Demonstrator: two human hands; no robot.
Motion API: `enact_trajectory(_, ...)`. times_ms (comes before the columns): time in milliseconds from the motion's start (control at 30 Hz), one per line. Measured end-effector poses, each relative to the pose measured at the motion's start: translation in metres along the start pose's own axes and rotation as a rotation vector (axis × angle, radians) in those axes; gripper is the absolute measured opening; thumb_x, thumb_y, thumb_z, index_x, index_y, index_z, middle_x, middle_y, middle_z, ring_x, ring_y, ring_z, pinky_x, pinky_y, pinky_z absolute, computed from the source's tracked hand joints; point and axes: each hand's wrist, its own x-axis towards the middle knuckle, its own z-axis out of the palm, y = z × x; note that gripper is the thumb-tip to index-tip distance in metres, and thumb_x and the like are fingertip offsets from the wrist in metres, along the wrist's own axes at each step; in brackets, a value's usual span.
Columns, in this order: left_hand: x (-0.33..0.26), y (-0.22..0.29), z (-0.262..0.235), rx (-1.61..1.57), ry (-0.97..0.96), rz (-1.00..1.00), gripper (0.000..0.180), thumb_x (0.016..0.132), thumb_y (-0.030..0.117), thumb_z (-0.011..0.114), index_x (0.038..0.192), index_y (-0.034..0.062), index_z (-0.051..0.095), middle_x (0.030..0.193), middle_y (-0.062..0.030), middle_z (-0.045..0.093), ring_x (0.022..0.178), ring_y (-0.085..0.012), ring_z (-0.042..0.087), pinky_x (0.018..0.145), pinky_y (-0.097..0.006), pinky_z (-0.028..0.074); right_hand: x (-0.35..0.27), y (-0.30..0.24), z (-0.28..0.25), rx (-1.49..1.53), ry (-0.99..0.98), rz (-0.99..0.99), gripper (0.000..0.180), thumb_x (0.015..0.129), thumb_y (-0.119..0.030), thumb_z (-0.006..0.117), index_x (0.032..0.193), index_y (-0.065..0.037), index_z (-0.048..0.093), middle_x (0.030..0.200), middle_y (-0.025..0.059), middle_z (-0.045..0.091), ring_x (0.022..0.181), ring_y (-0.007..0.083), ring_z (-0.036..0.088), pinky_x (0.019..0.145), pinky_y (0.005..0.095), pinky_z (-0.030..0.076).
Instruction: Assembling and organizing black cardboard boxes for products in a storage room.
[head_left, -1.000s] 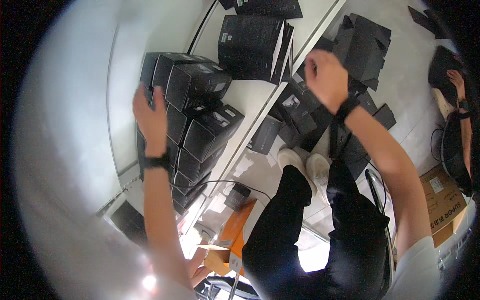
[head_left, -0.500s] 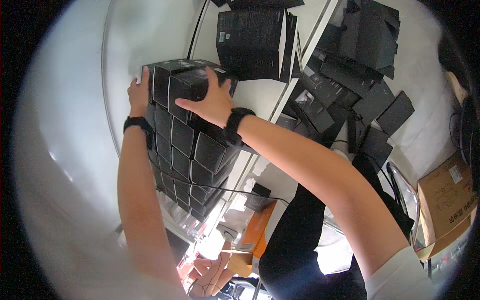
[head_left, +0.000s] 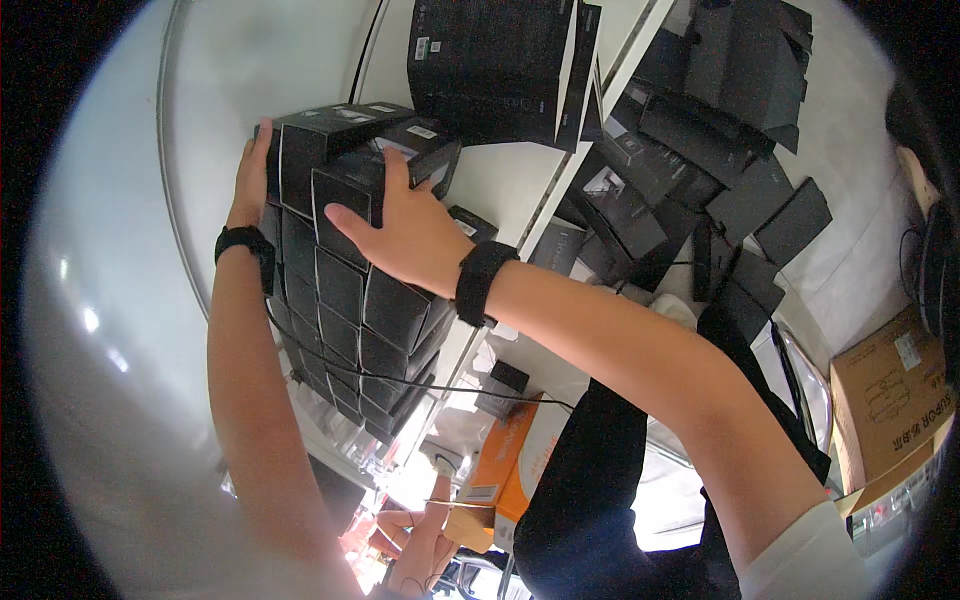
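Observation:
A tall stack of black cardboard boxes (head_left: 340,290) stands in front of me, packed in rows against one another. My left hand (head_left: 252,178) lies against the stack's left side near its top, fingers stretched upward. Over a top-row black box (head_left: 340,205) my right hand (head_left: 405,222) is spread, thumb toward its near face and fingers over its upper side. Another labelled black box (head_left: 425,150) lies just beyond those fingers, slightly askew. Both wrists wear black bands. The undersides of the right fingers are hidden.
Large black folded cardboard (head_left: 490,75) stands beyond the stack on a white surface. To the right is a heap of black flattened boxes (head_left: 690,180). A black cable (head_left: 430,383) crosses the stack. An orange box (head_left: 500,455) and a brown carton (head_left: 890,400) sit nearer.
My view has shifted, moving the stack leftward in the picture. My right hand has come slightly nearer to me, and the top-row box under it sits lower beside its neighbour.

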Motion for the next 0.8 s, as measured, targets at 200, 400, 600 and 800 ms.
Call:
enact_trajectory(200, 0.002, 0.015, 0.001, 0.111, 0.000, -0.086, 0.114, 0.082, 0.088, 0.040, 0.150, -0.0031, 0.040, 0.155, -0.0240, 0.038, 0.146, -0.0326, 0.033, 0.120, -0.038, 0.022, 0.006, -0.009, -0.019, -0.261, 0.018, -0.099, 0.110, 0.087, -0.064, 0.063, 0.140, 0.025, 0.027, 0.081, 0.0327, 0.068, 0.075, 0.0440, 0.071, 0.064, 0.0425, 0.060)
enact_trajectory(400, 0.015, 0.003, 0.007, -0.030, 0.088, -0.151, 0.104, 0.088, 0.082, 0.040, 0.150, -0.0012, 0.042, 0.151, -0.0191, 0.046, 0.138, -0.0298, 0.043, 0.117, -0.039, 0.028, 0.009, 0.009, -0.024, -0.142, -0.037, 0.091, 0.133, 0.071, -0.082, 0.067, 0.141, 0.024, 0.027, 0.084, 0.0300, 0.069, 0.078, 0.0411, 0.073, 0.067, 0.0417, 0.060)
enact_trajectory(600, -0.018, 0.045, 0.021, 0.091, 0.290, 0.476, 0.066, 0.101, 0.058, 0.047, 0.134, 0.0034, 0.063, 0.140, -0.0213, 0.056, 0.135, -0.0319, 0.046, 0.115, -0.040, 0.030, 0.008, -0.006, -0.040, -0.312, 0.274, -0.205, 0.070, 0.088, -0.058, 0.061, 0.117, 0.005, 0.058, 0.073, 0.0228, 0.068, 0.069, 0.0374, 0.071, 0.063, 0.0442, 0.057)
enact_trajectory(800, -0.087, 0.090, 0.062, 0.535, -0.011, 0.846, 0.042, 0.106, 0.034, 0.044, 0.103, 0.0041, 0.074, 0.117, -0.0120, 0.068, 0.117, -0.0323, 0.058, 0.117, -0.049, 0.025, -0.002, 0.007, -0.139, -0.580, 0.452, -0.261, 0.030, 0.094, -0.034, 0.059, 0.087, -0.007, 0.069, 0.068, 0.0138, 0.068, 0.064, 0.0343, 0.069, 0.059, 0.0425, 0.055)
